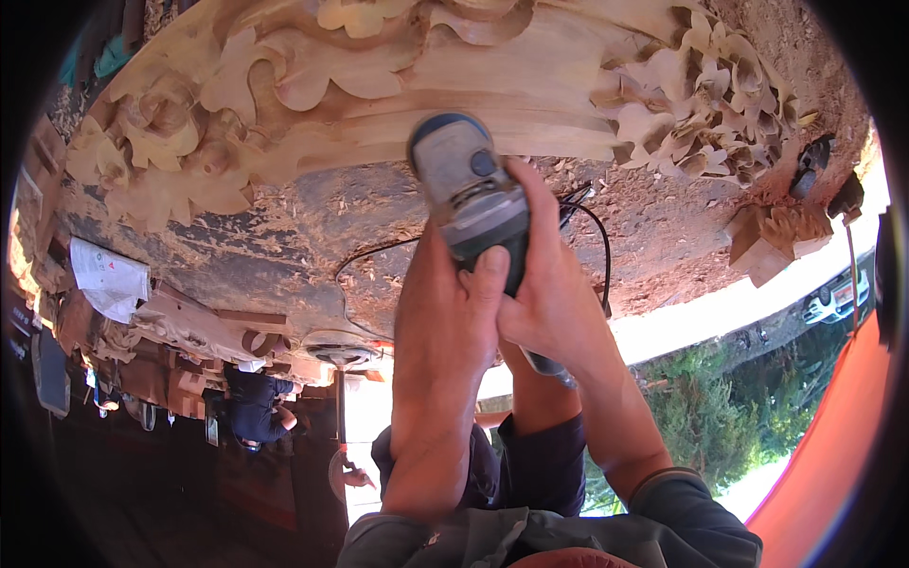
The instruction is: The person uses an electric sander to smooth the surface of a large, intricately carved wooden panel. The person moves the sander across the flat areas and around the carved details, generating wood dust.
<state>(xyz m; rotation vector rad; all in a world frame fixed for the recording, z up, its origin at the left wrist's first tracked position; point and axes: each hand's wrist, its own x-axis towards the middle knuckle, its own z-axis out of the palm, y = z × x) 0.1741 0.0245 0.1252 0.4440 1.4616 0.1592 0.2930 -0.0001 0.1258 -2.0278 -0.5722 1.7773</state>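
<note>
Both my hands are wrapped round an angle grinder (pixel 472 194), held over the middle of the work surface. Its grey metal head points away from me and overlaps the near edge of a large carved wooden panel (pixel 511 85). My left hand (pixel 445 298) grips the dark body from the left, thumb on top. On the right side, my right hand (pixel 547 284) closes round it, one finger stretched along toward the head. The grinder's disc is mostly hidden under the head, so I cannot tell whether it touches the wood. Carved leaves and scrolls cover both ends of the panel.
Dust and wood chips lie on the dark work surface (pixel 275 237). A black cord (pixel 355 260) loops across it behind my hands. White paper (pixel 109 279) lies at the left; a carved wood block (pixel 781 237) sits at the right. Another person (pixel 256 407) appears at lower left.
</note>
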